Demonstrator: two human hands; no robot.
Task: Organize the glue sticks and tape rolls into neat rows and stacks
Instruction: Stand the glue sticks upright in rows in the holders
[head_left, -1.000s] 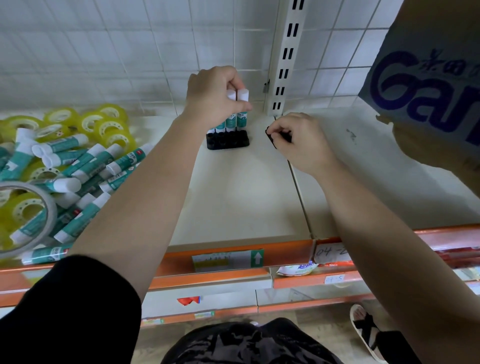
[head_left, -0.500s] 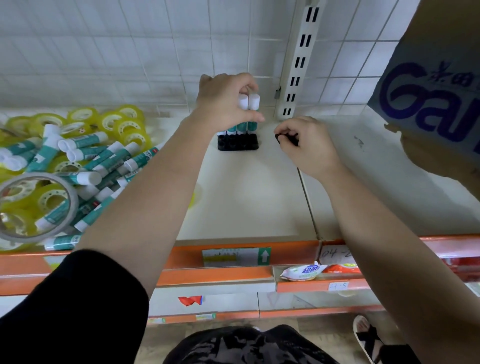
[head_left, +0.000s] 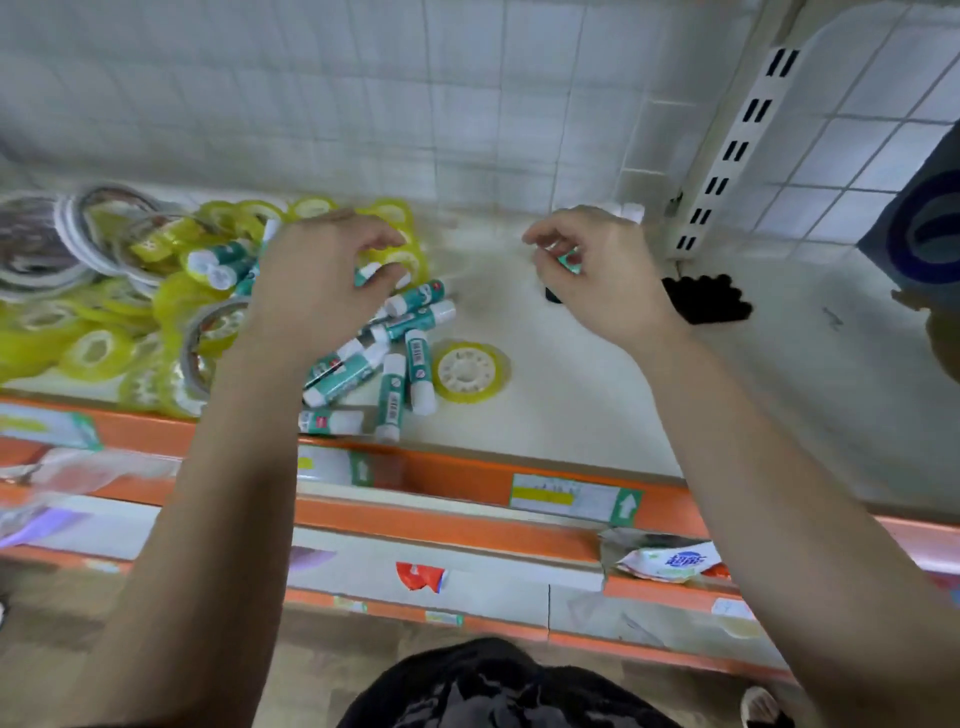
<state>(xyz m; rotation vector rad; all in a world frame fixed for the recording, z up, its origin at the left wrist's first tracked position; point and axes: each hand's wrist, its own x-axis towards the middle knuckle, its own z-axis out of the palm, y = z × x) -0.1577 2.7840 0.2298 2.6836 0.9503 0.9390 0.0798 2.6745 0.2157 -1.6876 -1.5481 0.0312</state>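
Your shelf (head_left: 597, 395) is bare from mid-span to its orange front lip (head_left: 457, 480). Yellow tape rolls (head_left: 93, 353) and teal glue sticks (head_left: 363, 364) are heaped at the left, and one roll (head_left: 470, 371) lies apart. Your left hand (head_left: 317, 291) hovers over the sticks, fingers curled, holding nothing. Your right hand (head_left: 597, 275) seems to pinch something teal; blur leaves that uncertain. A black holder (head_left: 709, 299) sits just beside it.
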